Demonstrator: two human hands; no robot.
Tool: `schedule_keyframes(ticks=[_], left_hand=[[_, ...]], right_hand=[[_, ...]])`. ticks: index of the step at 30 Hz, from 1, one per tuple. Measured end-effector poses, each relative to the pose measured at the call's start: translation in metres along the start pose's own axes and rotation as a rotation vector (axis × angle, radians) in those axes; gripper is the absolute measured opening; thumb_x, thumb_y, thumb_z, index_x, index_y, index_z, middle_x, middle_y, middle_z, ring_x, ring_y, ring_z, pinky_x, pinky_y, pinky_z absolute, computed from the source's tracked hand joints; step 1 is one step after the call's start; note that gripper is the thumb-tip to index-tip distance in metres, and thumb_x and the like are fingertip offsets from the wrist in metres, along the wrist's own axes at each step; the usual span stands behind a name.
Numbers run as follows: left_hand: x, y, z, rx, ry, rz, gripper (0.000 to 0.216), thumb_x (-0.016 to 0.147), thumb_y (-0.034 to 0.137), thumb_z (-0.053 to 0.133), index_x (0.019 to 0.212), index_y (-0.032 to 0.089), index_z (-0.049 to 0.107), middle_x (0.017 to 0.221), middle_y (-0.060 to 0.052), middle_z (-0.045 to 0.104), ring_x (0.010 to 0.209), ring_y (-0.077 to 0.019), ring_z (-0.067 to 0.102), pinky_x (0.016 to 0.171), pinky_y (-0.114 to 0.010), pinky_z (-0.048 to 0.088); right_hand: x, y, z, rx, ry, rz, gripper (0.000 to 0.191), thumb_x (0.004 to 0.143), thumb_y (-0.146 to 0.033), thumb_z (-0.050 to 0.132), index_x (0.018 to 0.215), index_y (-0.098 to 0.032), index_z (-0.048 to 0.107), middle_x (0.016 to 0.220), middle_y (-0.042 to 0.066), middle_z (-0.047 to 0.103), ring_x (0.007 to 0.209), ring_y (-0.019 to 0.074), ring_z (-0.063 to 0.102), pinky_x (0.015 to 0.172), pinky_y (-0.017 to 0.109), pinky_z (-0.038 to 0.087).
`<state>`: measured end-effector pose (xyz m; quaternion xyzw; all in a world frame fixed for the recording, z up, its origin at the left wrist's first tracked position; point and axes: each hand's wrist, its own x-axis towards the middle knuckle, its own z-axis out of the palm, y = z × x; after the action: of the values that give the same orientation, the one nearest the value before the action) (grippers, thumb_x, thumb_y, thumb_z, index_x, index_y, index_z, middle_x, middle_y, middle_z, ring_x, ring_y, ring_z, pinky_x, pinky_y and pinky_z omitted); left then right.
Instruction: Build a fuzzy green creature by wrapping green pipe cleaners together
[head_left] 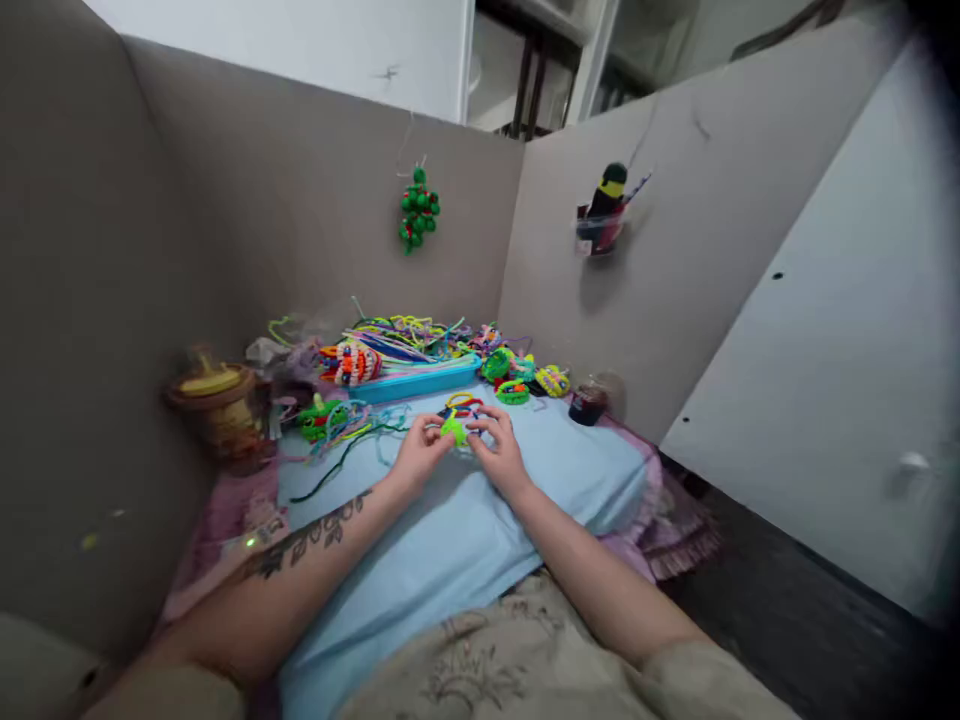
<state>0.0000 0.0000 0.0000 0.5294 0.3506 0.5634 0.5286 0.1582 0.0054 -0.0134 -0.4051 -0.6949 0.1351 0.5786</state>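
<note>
My left hand (417, 455) and my right hand (498, 452) meet over a light blue cloth (450, 540). Both pinch a small lime-green pipe-cleaner piece (454, 430) held between their fingertips. Just beyond it lies a red and yellow pipe-cleaner loop (463, 402). Behind that sits a blue tray (420, 382) piled with many coloured pipe cleaners (405, 335). Small finished pipe-cleaner figures (517, 375) lie to the right of the tray.
A wooden spool with yellow thread (217, 400) stands at the left. A small dark jar (588, 404) sits at the right. Grey cardboard walls (300, 200) enclose the spot; a green bead cluster (418, 210) and a small pocket (600, 225) hang on them.
</note>
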Motion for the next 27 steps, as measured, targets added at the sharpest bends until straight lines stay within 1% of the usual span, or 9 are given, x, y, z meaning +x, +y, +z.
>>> schedule_keyframes(ticks=[3, 6, 8, 10, 12, 15, 20, 24, 27], left_hand=[[0.0, 0.0, 0.003, -0.004, 0.075, 0.012, 0.04, 0.063, 0.033, 0.071, 0.09, 0.019, 0.044, 0.057, 0.008, 0.053, 0.052, -0.0079, 0.048, 0.053, -0.02, 0.032], [0.0, -0.002, 0.003, 0.014, 0.125, 0.019, 0.041, 0.062, 0.033, 0.073, 0.088, 0.019, 0.045, 0.058, 0.007, 0.054, 0.053, -0.0085, 0.049, 0.053, -0.02, 0.032], [0.0, -0.004, 0.002, 0.031, 0.132, 0.026, 0.04, 0.063, 0.034, 0.072, 0.089, 0.019, 0.045, 0.059, 0.006, 0.054, 0.053, -0.0085, 0.049, 0.052, -0.02, 0.032], [-0.001, -0.007, 0.001, 0.056, 0.117, 0.033, 0.039, 0.065, 0.034, 0.07, 0.091, 0.019, 0.045, 0.061, 0.006, 0.055, 0.052, -0.0083, 0.048, 0.051, -0.02, 0.031], [-0.002, -0.009, 0.0, 0.099, 0.092, 0.037, 0.036, 0.068, 0.034, 0.068, 0.092, 0.019, 0.045, 0.062, 0.006, 0.054, 0.051, -0.008, 0.047, 0.05, -0.02, 0.031], [-0.006, -0.01, 0.001, 0.178, 0.071, 0.054, 0.032, 0.071, 0.032, 0.065, 0.092, 0.019, 0.046, 0.062, 0.006, 0.05, 0.051, -0.0077, 0.043, 0.049, -0.02, 0.029], [-0.013, -0.005, 0.005, 0.227, 0.034, 0.056, 0.026, 0.073, 0.029, 0.063, 0.091, 0.019, 0.048, 0.064, 0.006, 0.046, 0.052, -0.0078, 0.04, 0.051, -0.021, 0.029], [-0.014, -0.002, 0.006, 0.226, 0.036, 0.054, 0.029, 0.073, 0.027, 0.062, 0.096, 0.018, 0.046, 0.061, 0.007, 0.042, 0.05, -0.0075, 0.037, 0.05, -0.021, 0.027], [-0.014, -0.001, 0.006, 0.226, 0.052, 0.04, 0.03, 0.074, 0.027, 0.062, 0.098, 0.018, 0.045, 0.061, 0.008, 0.042, 0.049, -0.0074, 0.036, 0.049, -0.021, 0.027]], right_hand=[[0.026, 0.008, -0.005, -0.001, 0.09, -0.019, 0.023, 0.078, -0.024, 0.057, 0.1, -0.022, 0.061, 0.113, 0.008, 0.053, 0.111, 0.0209, 0.048, 0.095, 0.039, 0.039], [0.069, 0.027, -0.006, -0.098, 0.107, -0.06, 0.02, 0.08, -0.025, 0.052, 0.097, -0.02, 0.062, 0.106, 0.008, 0.058, 0.105, 0.0205, 0.051, 0.093, 0.037, 0.04], [0.102, 0.045, -0.001, -0.268, 0.013, -0.035, 0.023, 0.082, -0.025, 0.048, 0.099, -0.019, 0.063, 0.104, 0.009, 0.061, 0.106, 0.021, 0.051, 0.096, 0.036, 0.037], [0.129, 0.064, 0.006, -0.543, -0.177, 0.068, 0.032, 0.084, -0.025, 0.045, 0.113, -0.018, 0.059, 0.119, 0.009, 0.057, 0.115, 0.0209, 0.045, 0.101, 0.036, 0.032], [0.149, 0.081, 0.016, -0.609, -0.256, 0.121, 0.035, 0.084, -0.027, 0.048, 0.115, -0.018, 0.059, 0.124, 0.009, 0.055, 0.119, 0.0232, 0.042, 0.102, 0.036, 0.031], [0.167, 0.1, 0.031, -0.657, -0.334, 0.185, 0.033, 0.085, -0.035, 0.048, 0.111, -0.02, 0.062, 0.128, 0.008, 0.053, 0.123, 0.0271, 0.037, 0.102, 0.04, 0.031], [0.191, 0.116, 0.048, -0.715, -0.402, 0.286, 0.044, 0.089, -0.047, 0.036, 0.117, -0.023, 0.059, 0.139, 0.006, 0.043, 0.131, 0.0293, 0.027, 0.104, 0.046, 0.026], [0.204, 0.121, 0.052, -0.717, -0.455, 0.331, 0.047, 0.088, -0.05, 0.036, 0.107, -0.019, 0.066, 0.137, 0.01, 0.046, 0.131, 0.035, 0.027, 0.103, 0.053, 0.025], [0.214, 0.119, 0.048, -0.678, -0.464, 0.31, 0.043, 0.088, -0.048, 0.04, 0.105, -0.018, 0.066, 0.131, 0.01, 0.052, 0.13, 0.0331, 0.032, 0.104, 0.049, 0.026]])
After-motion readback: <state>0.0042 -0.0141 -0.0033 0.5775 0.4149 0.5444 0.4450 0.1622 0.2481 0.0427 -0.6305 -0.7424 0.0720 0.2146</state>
